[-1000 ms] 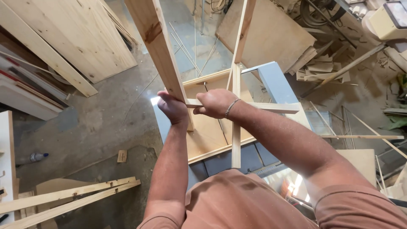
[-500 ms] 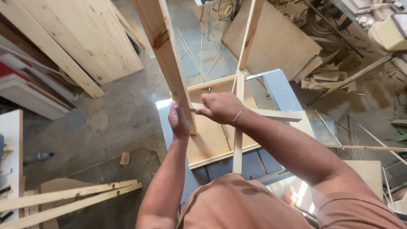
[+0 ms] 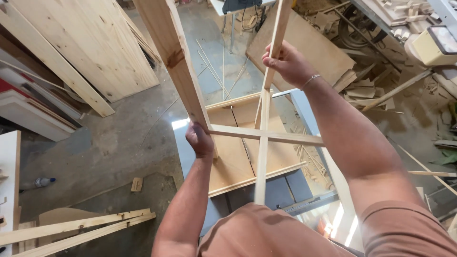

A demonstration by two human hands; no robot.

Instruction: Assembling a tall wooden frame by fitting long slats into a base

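Rising from the crossing of the wooden pieces, where it was sitting half a second ago, the right hand (image 3: pixel 285 64) is now gripping the thin upright strip (image 3: pixel 263 138) much higher up, fingers wrapped fully around it. That strip is running from near the person's chest up past the top of the view. The left hand (image 3: pixel 199 140) is clenching the lower end of the thick wooden post (image 3: pixel 173 62), which is leaning up and to the left out of view. A thin cross strip (image 3: pixel 271 136) is lying nearly level, touching the post beside the left hand and crossing the upright strip. Below the hands, a pale wooden panel (image 3: pixel 233 162) is resting on a grey surface (image 3: pixel 183 138) with a dark slot running through it. Large pine boards (image 3: pixel 81 52) are leaning at the upper left. Two long wooden rails (image 3: pixel 76 228) are lying on the concrete floor (image 3: pixel 104 143) at the lower left, near a small plastic bottle (image 3: pixel 44 181). Scrap offcuts (image 3: pixel 362 90) are littering the floor at the right.
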